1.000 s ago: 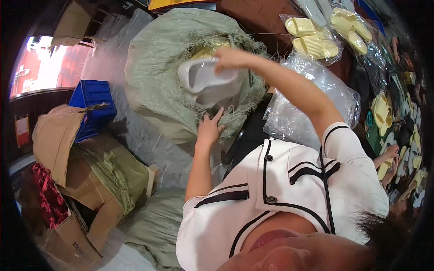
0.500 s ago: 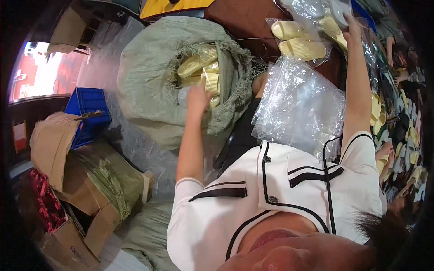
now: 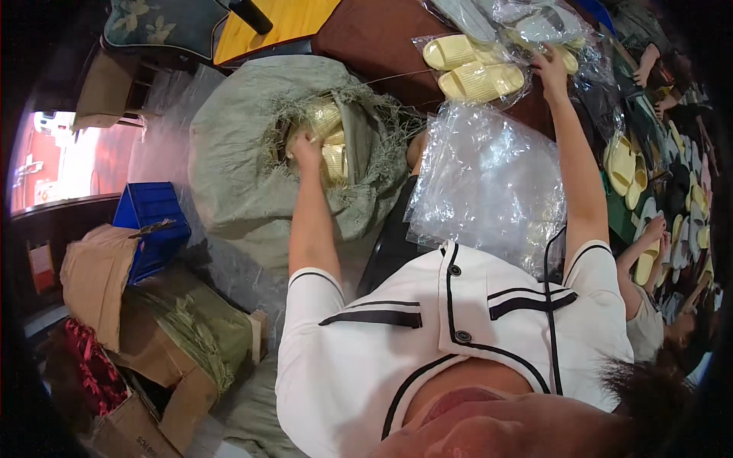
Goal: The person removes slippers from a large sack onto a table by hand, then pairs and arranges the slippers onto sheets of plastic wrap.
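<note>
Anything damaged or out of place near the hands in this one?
Yes: the woven sack that the left hand reaches into is badly frayed at its mouth, with loose strands sticking out raggedly instead of a clean edge.

We have ribbed yellow slippers [image 3: 334, 162] lying inside the sack [image 3: 237, 153]. Our bagged grey slippers [image 3: 545, 24] lie partly over another yellow pair [image 3: 570, 62].
</note>
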### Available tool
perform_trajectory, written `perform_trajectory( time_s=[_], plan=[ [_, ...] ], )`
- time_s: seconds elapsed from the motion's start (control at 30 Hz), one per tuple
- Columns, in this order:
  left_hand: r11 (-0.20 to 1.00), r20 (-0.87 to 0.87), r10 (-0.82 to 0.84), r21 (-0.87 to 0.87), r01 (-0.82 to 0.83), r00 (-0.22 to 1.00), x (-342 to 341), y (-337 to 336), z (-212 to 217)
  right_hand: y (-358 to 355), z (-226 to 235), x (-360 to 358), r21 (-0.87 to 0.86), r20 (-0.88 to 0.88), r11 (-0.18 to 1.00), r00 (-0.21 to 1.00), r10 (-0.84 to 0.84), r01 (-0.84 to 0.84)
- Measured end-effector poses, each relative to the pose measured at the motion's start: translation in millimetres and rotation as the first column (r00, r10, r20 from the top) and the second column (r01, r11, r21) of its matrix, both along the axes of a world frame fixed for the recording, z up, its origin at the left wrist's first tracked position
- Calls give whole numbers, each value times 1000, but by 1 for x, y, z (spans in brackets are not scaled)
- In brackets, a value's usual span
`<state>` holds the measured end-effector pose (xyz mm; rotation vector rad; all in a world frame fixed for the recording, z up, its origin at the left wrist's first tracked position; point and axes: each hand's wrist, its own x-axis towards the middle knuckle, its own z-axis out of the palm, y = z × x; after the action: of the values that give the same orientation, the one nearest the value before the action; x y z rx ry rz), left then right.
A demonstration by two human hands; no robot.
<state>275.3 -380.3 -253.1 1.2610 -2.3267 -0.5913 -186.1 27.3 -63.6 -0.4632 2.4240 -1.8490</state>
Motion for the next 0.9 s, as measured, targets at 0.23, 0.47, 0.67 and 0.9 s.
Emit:
perform_trajectory(
  time_s=[0.23, 0.47, 0.67, 0.9],
  plan=[
    [971, -302, 162, 219, -98, 939, 97, 25, 36, -85, 40, 149, 75, 210, 566, 568, 796, -821],
    [952, -641, 153, 299, 61, 752, 184, 94, 123, -151, 21, 306, -287, 508, 255, 79, 858, -923],
    [985, -663, -67, 75, 155, 746, 113, 159, 217, -169, 21, 316, -600, 380, 423, 223, 898, -679],
    [988, -518, 44, 150, 39, 854, 59, 145, 244, -132, 92, 167, -448, -80, 615, 714, 696, -649]
  ],
)
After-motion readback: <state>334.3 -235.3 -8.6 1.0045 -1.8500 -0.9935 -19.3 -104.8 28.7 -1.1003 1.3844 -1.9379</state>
